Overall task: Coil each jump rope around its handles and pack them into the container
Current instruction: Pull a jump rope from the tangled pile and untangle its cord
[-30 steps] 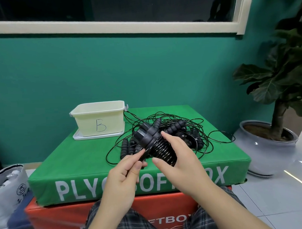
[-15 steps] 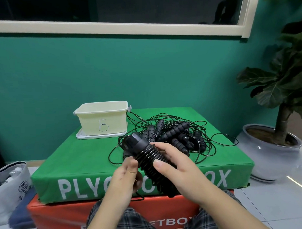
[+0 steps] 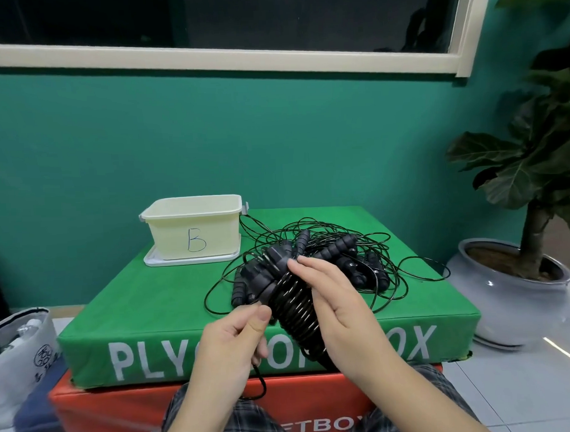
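My right hand (image 3: 337,307) grips a coiled black jump rope (image 3: 288,296), its cord wound tightly round the paired handles, held over the front of the green box. My left hand (image 3: 231,342) pinches the loose end of that cord, which loops down below the hand. Behind them lies a tangled pile of black jump ropes (image 3: 340,262) with ribbed handles on the green box top. A cream container marked "B" (image 3: 193,230) stands on its white lid at the back left, apart from both hands.
The green plyo box (image 3: 125,305) sits on an orange box (image 3: 106,412). A potted plant in a grey pot (image 3: 512,288) stands on the floor to the right. A white bag (image 3: 17,348) lies at the left. My plaid-clad legs show below.
The coiled bundle has turned and lifted slightly in my right hand. My left hand has moved lower with the cord end, drawing another turn round the handles.
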Demonstrator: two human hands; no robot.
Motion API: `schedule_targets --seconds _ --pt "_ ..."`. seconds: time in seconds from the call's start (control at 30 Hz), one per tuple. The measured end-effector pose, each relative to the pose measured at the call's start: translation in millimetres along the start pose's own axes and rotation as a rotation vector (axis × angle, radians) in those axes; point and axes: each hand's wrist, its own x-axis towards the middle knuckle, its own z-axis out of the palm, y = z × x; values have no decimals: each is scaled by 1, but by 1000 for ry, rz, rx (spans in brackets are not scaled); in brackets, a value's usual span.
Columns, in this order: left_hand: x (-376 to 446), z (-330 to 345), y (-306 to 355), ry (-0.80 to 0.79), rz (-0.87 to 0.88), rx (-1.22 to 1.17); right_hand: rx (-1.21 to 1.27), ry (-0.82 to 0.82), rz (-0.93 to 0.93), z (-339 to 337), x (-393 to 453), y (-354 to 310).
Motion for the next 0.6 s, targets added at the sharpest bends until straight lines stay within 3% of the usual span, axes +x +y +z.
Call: schedule_targets --seconds 0.13,0.33,0.6 --pt "-1 1 2 2 143 78 -125 -54 46 -3 1 3" --pt "-1 3 3 17 161 108 -326 -70 12 2 0 6" --pt "0 -5 3 -147 253 244 -222 -53 110 -6 0 3"
